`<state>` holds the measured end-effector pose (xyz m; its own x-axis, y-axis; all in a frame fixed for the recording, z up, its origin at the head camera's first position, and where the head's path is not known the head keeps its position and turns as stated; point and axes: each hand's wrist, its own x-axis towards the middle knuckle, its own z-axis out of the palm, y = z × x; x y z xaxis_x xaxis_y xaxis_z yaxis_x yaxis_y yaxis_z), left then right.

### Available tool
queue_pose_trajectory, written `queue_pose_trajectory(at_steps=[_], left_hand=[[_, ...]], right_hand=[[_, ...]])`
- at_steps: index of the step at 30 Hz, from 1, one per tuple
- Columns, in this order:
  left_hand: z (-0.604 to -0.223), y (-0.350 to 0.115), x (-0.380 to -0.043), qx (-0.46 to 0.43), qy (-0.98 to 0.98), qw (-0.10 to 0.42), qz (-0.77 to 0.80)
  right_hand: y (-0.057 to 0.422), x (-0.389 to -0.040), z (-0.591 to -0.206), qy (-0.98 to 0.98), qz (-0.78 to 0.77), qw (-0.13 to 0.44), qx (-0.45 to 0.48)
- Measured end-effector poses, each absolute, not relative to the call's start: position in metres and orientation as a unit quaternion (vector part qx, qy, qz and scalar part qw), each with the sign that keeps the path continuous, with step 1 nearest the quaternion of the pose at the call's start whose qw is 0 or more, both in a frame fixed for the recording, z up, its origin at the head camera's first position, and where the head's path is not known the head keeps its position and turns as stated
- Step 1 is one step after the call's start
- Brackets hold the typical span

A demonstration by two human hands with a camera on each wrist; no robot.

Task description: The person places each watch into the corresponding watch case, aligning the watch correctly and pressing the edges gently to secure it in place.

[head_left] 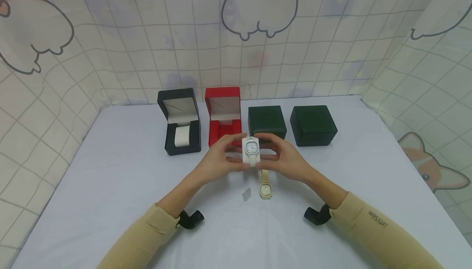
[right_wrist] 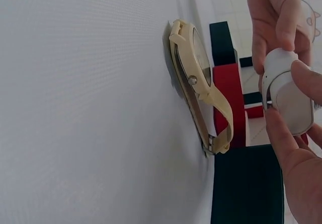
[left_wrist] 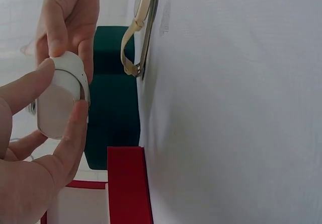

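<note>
A white watch (head_left: 252,148) is wrapped around a white cushion (left_wrist: 59,103), held up in front of the boxes with its dial facing the head camera. My left hand (head_left: 220,157) grips the cushion from the left, thumb and fingers at its edges. From the other side my right hand (head_left: 282,157) pinches it in the same way. In the right wrist view the strap (right_wrist: 276,65) curves around the cushion's end. Just below the hands, a cream-coloured watch (head_left: 265,190) lies on the table with its strap buckled.
Behind the hands stand an open black box (head_left: 170,140) with a white cushion inside and an open red box (head_left: 214,132). Two dark green boxes (head_left: 266,115), both closed, are to their right. A small grey patch (head_left: 246,194) shows on the white tablecloth (head_left: 121,170).
</note>
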<state>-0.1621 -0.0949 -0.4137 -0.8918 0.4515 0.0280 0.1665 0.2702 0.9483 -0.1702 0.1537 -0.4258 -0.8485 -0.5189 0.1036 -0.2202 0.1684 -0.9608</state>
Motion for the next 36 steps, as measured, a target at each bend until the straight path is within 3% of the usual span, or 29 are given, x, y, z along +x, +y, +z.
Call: queue_pose_trajectory(at_steps=[36], left_hand=[[-0.405, -0.143, -0.2, 0.168, 0.839, 0.1, 0.508]], right_hand=[[0.156, -0.172, -0.422, 0.76, -0.566, 0.168, -0.269]])
